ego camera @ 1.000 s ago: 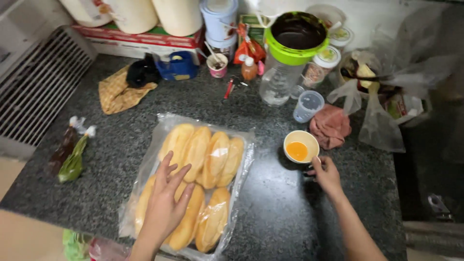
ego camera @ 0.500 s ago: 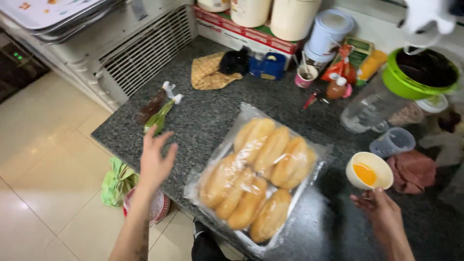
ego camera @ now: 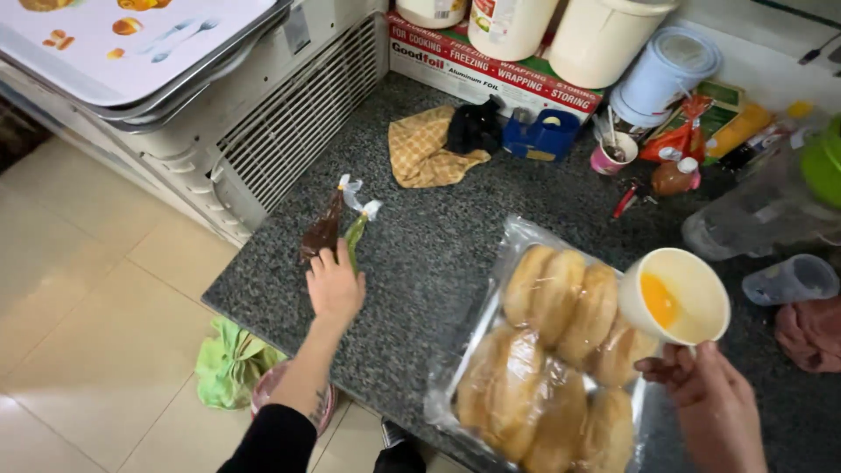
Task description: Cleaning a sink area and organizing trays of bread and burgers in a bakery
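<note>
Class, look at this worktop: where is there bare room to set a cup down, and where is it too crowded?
Bare granite countertop lies between the small sauce bags under the left hand, the yellow cloth and the bagged bread rolls. The back edge is crowded with tubs, a foil box and bottles. The right hand holds the egg cup above the rolls.

A yellow checked cloth [ego camera: 427, 149] lies on the dark granite counter [ego camera: 438, 263] beside a blue tape dispenser [ego camera: 543, 136]; a clear bag of bread rolls [ego camera: 547, 350] lies nearer; white tubs [ego camera: 604, 35] stand behind.
</note>
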